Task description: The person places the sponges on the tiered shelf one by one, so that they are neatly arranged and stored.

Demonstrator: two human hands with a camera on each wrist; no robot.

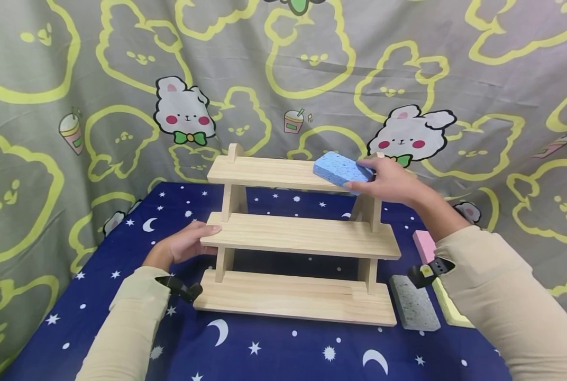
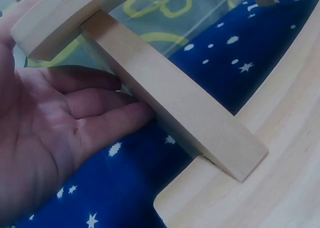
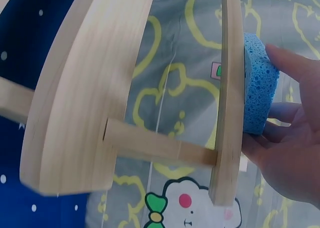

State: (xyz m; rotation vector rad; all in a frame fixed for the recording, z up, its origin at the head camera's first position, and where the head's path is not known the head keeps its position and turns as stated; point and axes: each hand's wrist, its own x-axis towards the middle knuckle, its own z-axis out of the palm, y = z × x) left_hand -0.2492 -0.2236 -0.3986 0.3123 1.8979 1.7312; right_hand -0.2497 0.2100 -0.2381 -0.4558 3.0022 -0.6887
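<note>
A three-tier wooden display stand [image 1: 302,233] stands on the table. My left hand [image 1: 185,243] grips the left end of its middle shelf, thumb on top. In the left wrist view, the fingers [image 2: 117,118] of that hand reach under the shelf and touch the side upright [image 2: 175,98]. A speckled blue sponge [image 1: 336,168] lies at the right part of the top shelf, pinched by my right hand [image 1: 390,180] between thumb and fingers. In the right wrist view, the sponge's porous side shows against the shelf board [image 3: 231,88].
Right of the stand lie a grey sponge [image 1: 414,304], a pink sponge [image 1: 423,246] and a yellow sponge [image 1: 450,307], the last two partly behind my right forearm. A dark blue cloth [image 1: 255,349] covers the table. A patterned grey curtain [image 1: 245,63] hangs close behind.
</note>
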